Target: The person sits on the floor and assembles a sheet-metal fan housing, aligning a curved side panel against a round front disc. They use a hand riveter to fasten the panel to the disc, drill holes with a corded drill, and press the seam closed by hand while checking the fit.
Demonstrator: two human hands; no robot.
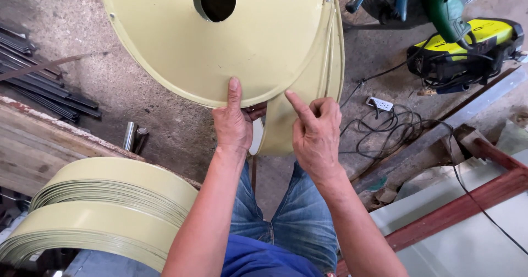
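Left hand (233,124) grips lower rim of the pale-green round sheet-metal housing (220,46), thumb flat on its face, fingers hooked behind. Right hand (316,131) mostly curled, index finger out on the curved side band (324,73) where it meets the disc edge. Housing held upright over the concrete floor (159,123), above the knees. To seat well: keep thumb pressure steady, run the fingertip along the seam. Housing: matte paint, dark centre hole, small rivets. Stacked matching bands (104,205) lower left.
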